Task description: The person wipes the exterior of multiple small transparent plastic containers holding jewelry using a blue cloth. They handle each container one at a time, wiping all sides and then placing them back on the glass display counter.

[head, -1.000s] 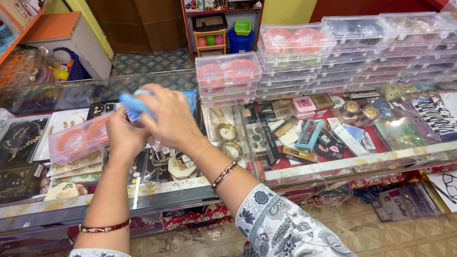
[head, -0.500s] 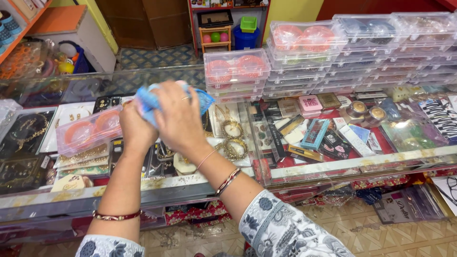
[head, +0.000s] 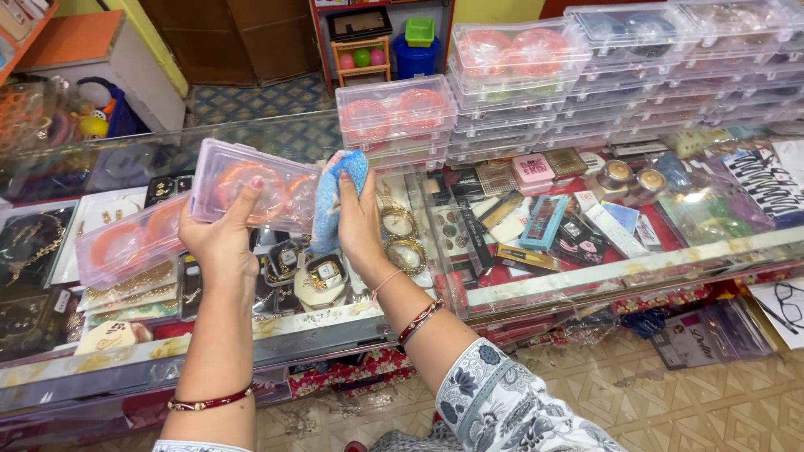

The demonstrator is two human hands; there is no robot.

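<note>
My left hand (head: pixel 219 238) grips a clear plastic box of orange-red bangles (head: pixel 251 186) and holds it above the glass counter (head: pixel 352 322). My right hand (head: pixel 362 226) holds a blue cloth (head: pixel 335 197) against the right end of that box. Another clear box of orange bangles (head: pixel 126 243) lies flat on the counter just left of my left hand. Both wrists wear red bangles.
Stacks of clear bangle boxes (head: pixel 394 121) stand on the counter ahead and run to the far right (head: pixel 670 67). Under the glass lie gold bangles (head: pixel 402 243), jewellery and cosmetics (head: pixel 544 222). A small shelf with a blue bucket (head: pixel 414 54) stands on the floor behind.
The two hands were together over the box with the cloth on top. Now the left hand has lifted and tilted the box, and the right hand with the cloth has slid to its right end.
</note>
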